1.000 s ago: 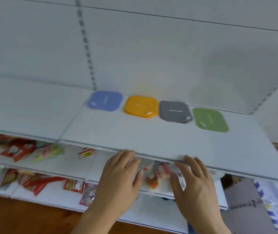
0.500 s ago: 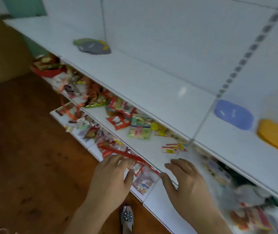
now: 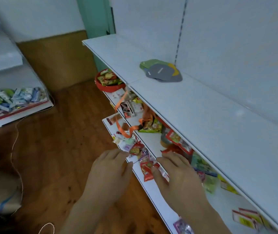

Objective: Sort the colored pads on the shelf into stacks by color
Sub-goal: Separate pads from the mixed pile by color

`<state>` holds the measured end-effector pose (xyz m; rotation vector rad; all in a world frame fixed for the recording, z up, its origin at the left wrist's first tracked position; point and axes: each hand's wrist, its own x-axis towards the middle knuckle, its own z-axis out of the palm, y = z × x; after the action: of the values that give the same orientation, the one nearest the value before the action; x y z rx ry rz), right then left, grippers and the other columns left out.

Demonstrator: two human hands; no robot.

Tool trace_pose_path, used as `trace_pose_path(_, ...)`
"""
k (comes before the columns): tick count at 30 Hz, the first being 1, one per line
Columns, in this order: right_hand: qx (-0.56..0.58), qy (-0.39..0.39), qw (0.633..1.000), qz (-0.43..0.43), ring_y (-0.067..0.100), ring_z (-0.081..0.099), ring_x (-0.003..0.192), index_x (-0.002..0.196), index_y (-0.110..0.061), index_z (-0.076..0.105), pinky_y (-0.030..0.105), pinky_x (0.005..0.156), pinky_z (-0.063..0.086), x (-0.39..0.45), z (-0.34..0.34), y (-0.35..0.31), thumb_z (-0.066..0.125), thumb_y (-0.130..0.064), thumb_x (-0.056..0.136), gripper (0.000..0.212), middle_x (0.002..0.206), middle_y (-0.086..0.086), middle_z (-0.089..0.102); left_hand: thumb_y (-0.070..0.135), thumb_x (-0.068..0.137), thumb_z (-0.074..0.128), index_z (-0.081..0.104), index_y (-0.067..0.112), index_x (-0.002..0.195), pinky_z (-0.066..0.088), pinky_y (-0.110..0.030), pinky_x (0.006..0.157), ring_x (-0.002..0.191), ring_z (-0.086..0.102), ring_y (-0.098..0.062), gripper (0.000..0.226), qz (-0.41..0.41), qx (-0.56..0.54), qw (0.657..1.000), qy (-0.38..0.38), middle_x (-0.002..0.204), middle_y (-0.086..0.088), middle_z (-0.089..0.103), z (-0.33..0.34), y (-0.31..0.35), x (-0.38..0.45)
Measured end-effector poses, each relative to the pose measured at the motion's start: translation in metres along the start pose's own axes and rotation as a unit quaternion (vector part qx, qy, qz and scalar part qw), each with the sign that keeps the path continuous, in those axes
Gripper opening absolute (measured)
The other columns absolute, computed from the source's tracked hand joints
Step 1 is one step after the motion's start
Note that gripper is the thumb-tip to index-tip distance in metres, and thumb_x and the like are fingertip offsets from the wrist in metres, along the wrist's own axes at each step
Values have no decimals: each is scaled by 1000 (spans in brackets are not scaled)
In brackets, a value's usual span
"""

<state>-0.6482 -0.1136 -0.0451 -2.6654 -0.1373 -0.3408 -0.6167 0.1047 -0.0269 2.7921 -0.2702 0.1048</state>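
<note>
From my head camera, a mixed pile of pads lies on the white shelf, up against the back panel: a grey pad on top, with green, yellow and blue edges showing beneath it. My left hand and right hand hover low over the snack packets on the lower shelves, fingers relaxed and holding nothing.

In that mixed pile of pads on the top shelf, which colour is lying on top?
The grey pad is on top, its whole face showing. The green pad and the yellow pad only peek out from under its edges.
</note>
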Motion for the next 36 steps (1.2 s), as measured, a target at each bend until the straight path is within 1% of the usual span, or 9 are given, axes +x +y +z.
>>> trace_pose_path(3,-5,-2,1000,-21,19,65,114,113,-22,77,35,93,57,46,17,-14,50,-48,97,41,116,-5,73,41,95,59,74,22,118,60,-44,88,111,67,-22,33,-8,-18,1000,19,116,7,74,-4,-26,32)
trace_pose_path(8,-29,-5,999,-16,23,67,112,113,-22,76,42,89,62,120,51,-34,50,-49,97,40,115,-2,73,39,94,58,76,21,115,61,-42,85,104,71,-25,33,6,-29,999,14,113,5,76,-4,-80,101)
trace_pose_path(10,-37,-6,999,-2,23,66,113,115,-21,76,44,91,62,150,65,-42,51,-48,97,41,117,-2,72,40,97,56,75,23,117,58,-39,88,107,69,-24,32,19,-37,999,-6,117,5,74,-8,-102,135)
trace_pose_path(13,-39,10,999,12,22,64,116,119,-22,75,42,96,60,185,76,-58,50,-48,98,42,120,-4,71,42,103,53,70,27,128,53,-37,99,121,62,-21,33,52,-45,998,-10,129,7,70,-18,-127,184)
trace_pose_path(17,-51,68,995,52,24,67,111,114,-19,77,42,93,61,221,82,-73,51,-45,98,40,116,-1,73,38,102,61,72,23,123,56,-40,94,115,64,-24,28,101,-50,994,-8,123,4,72,-26,-148,248)
trace_pose_path(21,-64,112,988,86,24,66,109,111,-16,78,41,89,61,256,84,-70,59,-40,97,33,112,0,73,35,102,61,73,24,117,56,-38,91,110,64,-20,21,152,-77,985,-6,116,6,72,-28,-148,303)
trace_pose_path(24,-78,139,980,123,27,66,110,111,-12,78,42,92,60,286,88,-57,66,-34,94,32,112,5,74,39,104,56,71,24,123,56,-36,94,115,62,-19,28,192,-81,978,-16,120,7,71,-23,-144,347)
trace_pose_path(28,-78,182,967,158,31,66,110,112,-9,78,43,94,58,327,96,-38,61,-36,95,36,112,7,75,30,101,62,69,18,127,57,-40,93,113,64,-24,30,226,-90,970,-7,124,0,70,-22,-132,408)
trace_pose_path(36,-109,246,937,222,31,66,98,103,-13,77,42,81,59,385,92,-11,62,-33,94,27,102,4,75,26,100,64,70,14,125,55,-41,90,111,66,-28,29,287,-103,952,-27,122,-4,72,-13,-96,502)
